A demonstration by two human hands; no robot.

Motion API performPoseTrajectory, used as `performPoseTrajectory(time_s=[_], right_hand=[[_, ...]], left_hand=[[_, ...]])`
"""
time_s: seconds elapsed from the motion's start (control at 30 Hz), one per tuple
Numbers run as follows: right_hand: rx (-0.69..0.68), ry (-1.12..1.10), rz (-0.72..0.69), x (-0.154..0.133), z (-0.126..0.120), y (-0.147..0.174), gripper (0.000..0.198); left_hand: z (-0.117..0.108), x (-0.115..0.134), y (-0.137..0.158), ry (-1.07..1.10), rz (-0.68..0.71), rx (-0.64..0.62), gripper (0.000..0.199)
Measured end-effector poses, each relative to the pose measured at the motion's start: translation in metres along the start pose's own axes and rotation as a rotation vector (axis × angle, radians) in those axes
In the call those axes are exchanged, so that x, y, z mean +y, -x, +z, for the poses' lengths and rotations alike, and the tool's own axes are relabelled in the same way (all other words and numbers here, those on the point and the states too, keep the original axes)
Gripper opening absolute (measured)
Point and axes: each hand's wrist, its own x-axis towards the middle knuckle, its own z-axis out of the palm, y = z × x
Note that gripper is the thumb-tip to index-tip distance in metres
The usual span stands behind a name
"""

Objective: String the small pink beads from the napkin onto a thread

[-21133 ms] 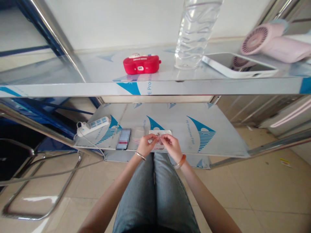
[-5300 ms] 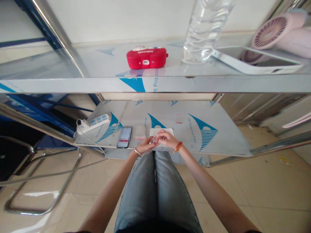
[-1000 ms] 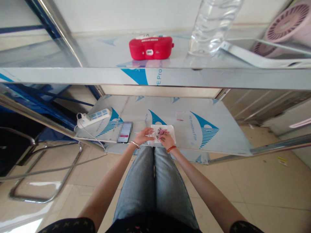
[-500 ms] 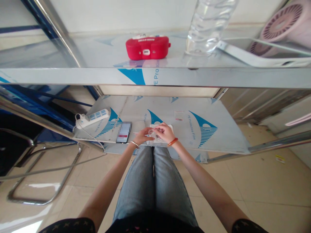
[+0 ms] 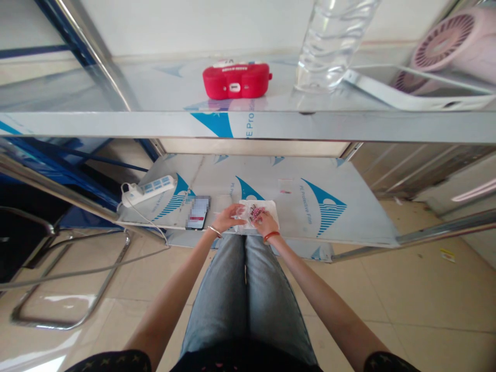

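Note:
My left hand [image 5: 228, 219] is curled at the left side of a white tray [image 5: 273, 208], its thumb and fingers around a small clear plastic bag [image 5: 241, 214]. On the tray lies a heap of small pink and dark pieces [image 5: 256, 211], too small to name. Fingertips of my right hand [image 5: 267, 223] dip into this heap, bent together; what they pinch, if anything, is hidden. A phone [image 5: 198, 211] lies left of my left hand. Behind the tray to the right rests a small clear packet [image 5: 285, 187] with something reddish inside.
A white power strip [image 5: 153, 189] with its cord is at the lower shelf's left end. Above and in front, an upper shelf [image 5: 147, 124] carries a red case [image 5: 236, 81], a clear bottle [image 5: 325, 49], a white-edged device [image 5: 411, 98] and a pink fan [image 5: 451, 44].
My right hand has moved down from beside my left hand's fingertips to the heap on the tray, uncovering the pink pieces. My left hand has hardly moved.

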Motion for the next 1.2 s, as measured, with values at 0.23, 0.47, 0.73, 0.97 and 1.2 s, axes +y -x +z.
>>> performPoseTrajectory(time_s=[0.23, 0.47, 0.73, 0.97, 1.2], right_hand=[[0.022, 0.013, 0.022, 0.001, 0.006, 0.007, 0.007], [0.249, -0.318, -0.110, -0.020, -0.019, -0.004, 0.020], [0.197, -0.355, -0.302, -0.059, -0.049, -0.010, 0.024], [0.129, -0.179, -0.161, -0.015, -0.023, -0.022, 0.013], [-0.068, -0.004, -0.193, 0.010, 0.005, -0.016, 0.023]], left_hand=[[-0.004, 0.001, 0.005, -0.132, 0.017, 0.003, 0.061], [0.004, 0.007, 0.008, -0.249, -0.040, 0.027, 0.061], [0.005, 0.006, 0.003, -0.255, -0.019, 0.046, 0.060], [-0.007, 0.004, 0.010, -0.212, -0.028, 0.061, 0.059], [-0.007, 0.007, 0.015, -0.208, -0.087, 0.059, 0.062]])
